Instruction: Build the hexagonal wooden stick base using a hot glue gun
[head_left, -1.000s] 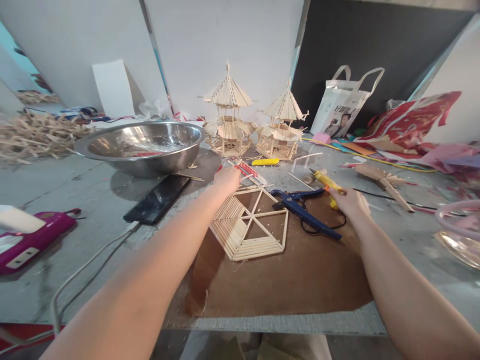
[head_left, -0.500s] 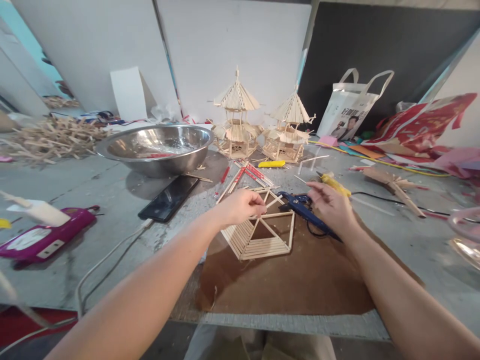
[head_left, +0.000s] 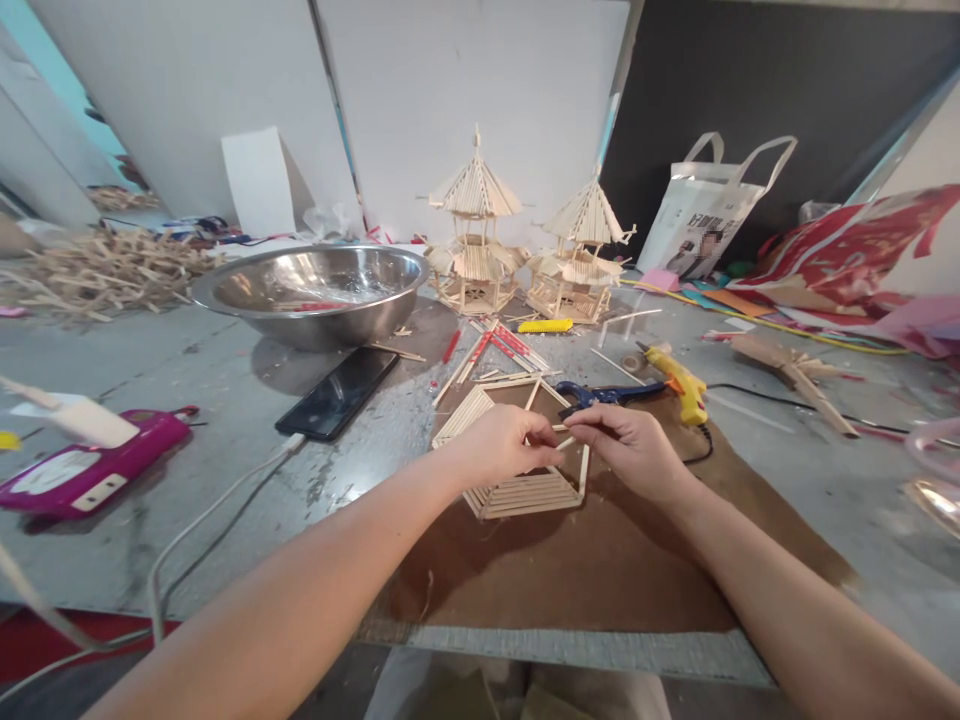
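My left hand (head_left: 517, 442) is closed in a pinch on a short wooden stick (head_left: 566, 443) over a flat hexagonal frame of wooden sticks (head_left: 525, 495). Close on its right, my right hand (head_left: 634, 450) has thumb and forefinger pinched at the stick's other end. The frame lies on a brown board (head_left: 570, 570); rows of sticks fill its left and near sides, and my left hand hides its middle. Just beyond my right hand lie a blue-handled cutting tool (head_left: 626, 391) and a yellow glue gun (head_left: 684, 388).
Two stick pagodas (head_left: 476, 270) stand at the back beside a steel bowl (head_left: 315, 300). Loose red and plain sticks (head_left: 506, 345) and a yellow cutter (head_left: 545, 326) lie before them. A phone (head_left: 337, 395) with a cable and a purple power strip (head_left: 97, 465) are leftward.
My right hand has moved left and nearer, away from the blue tool and glue gun, to meet my left hand. My left hand has come slightly right and lower with the wooden stick.
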